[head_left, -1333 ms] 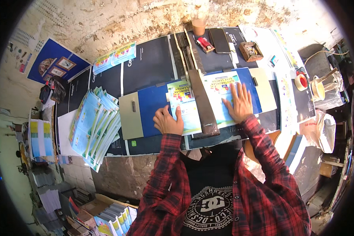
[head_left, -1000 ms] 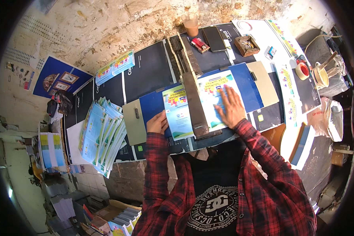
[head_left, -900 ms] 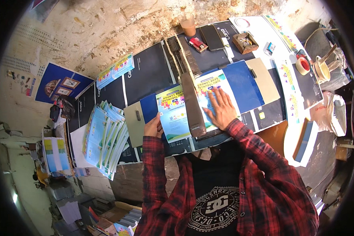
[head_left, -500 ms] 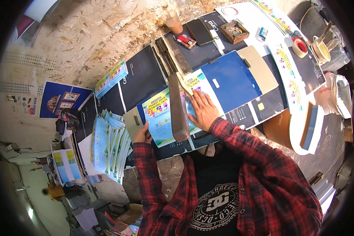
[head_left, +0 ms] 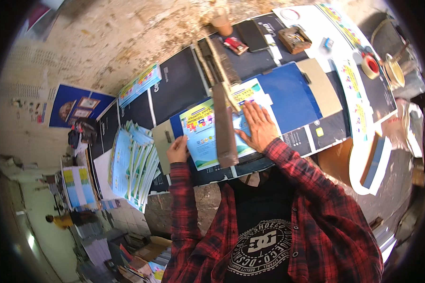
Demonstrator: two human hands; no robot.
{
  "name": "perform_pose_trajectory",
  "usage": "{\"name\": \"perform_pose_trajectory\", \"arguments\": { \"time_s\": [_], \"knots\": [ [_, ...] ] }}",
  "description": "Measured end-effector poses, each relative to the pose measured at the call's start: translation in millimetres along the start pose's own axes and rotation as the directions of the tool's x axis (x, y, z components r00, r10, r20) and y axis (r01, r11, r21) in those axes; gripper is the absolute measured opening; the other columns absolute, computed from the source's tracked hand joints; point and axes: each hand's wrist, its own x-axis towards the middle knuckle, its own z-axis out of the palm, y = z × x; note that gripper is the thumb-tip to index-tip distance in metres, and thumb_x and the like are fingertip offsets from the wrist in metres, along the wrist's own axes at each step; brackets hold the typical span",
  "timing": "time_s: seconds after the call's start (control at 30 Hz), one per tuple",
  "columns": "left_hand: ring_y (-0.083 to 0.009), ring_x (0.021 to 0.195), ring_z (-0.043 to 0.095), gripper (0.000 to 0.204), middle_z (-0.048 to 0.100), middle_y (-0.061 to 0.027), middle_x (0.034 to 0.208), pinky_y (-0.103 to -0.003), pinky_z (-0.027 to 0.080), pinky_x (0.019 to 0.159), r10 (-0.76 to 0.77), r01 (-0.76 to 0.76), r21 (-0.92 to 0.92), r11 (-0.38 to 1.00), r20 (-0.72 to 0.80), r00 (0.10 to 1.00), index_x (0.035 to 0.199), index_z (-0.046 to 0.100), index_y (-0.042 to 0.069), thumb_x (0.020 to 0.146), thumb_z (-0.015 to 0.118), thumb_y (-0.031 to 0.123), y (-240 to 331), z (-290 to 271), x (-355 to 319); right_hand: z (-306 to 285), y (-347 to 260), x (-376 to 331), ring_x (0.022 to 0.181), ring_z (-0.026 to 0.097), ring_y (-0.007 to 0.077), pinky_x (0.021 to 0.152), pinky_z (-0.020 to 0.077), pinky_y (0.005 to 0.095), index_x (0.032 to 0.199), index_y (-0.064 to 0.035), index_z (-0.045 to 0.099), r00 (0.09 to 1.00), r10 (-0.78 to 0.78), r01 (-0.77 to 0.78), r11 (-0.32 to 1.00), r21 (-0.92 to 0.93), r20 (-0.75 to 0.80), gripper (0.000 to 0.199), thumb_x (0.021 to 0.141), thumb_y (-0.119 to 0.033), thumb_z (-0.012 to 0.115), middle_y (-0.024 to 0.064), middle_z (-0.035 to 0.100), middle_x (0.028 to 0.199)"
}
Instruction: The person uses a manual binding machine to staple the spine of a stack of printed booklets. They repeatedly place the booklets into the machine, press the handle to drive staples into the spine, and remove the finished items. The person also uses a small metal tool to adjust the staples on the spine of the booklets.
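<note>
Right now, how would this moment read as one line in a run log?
left grip: at left edge of printed paper | right grip: spread flat on paper, right of bar | brown bar: over paper

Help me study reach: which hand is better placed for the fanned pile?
Likely the left hand: it is nearer the fanned pile; the right hand rests on printed paper beyond the brown bar.

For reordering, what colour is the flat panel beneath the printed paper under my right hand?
The flat panel is blue; best view, head.
</note>
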Motion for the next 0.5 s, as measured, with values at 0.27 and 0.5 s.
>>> {"name": "perform_pose_trajectory", "arguments": {
  "time_s": [0.27, 0.5],
  "knots": [
    [-0.0384, 0.147, 0.019, 0.073, 0.025, -0.0120, 0.160, -0.068, 0.013, 0.112, 0.503, -0.667, 0.656, 0.353, 0.468, 0.727, 0.147, 0.039, 0.004, 0.091, 0.055, 0.049, 7.3, 97.7, -90.4, 5.2, 4.0, 0.8, 0.146, 0.028, 0.0306, 0.118, 0.0230, 0.0453, 0.147, 0.0010, 0.037, 0.998, -0.019, 0.026, 0.992, -0.124, 0.059, 0.074, 0.090, -0.042, 0.057, 0.0156, 0.033, 0.156],
    [-0.0376, 0.147, 0.021, 0.077, 0.028, -0.0110, 0.158, -0.067, 0.013, 0.113, 0.614, -0.668, 0.642, 0.377, 0.367, 0.699, 0.147, 0.039, 0.006, 0.086, 0.061, 0.048, -8.4, 109.2, -83.9, -24.4, 35.5, 8.1, 0.133, 0.046, 0.0385, 0.112, 0.0344, 0.0439, 0.137, 0.0046, 0.049, 0.995, 0.100, -0.088, 0.960, 0.266, -0.030, 0.053, 0.094, -0.025, 0.059, 0.0243, 0.051, 0.139]
  ]
}}
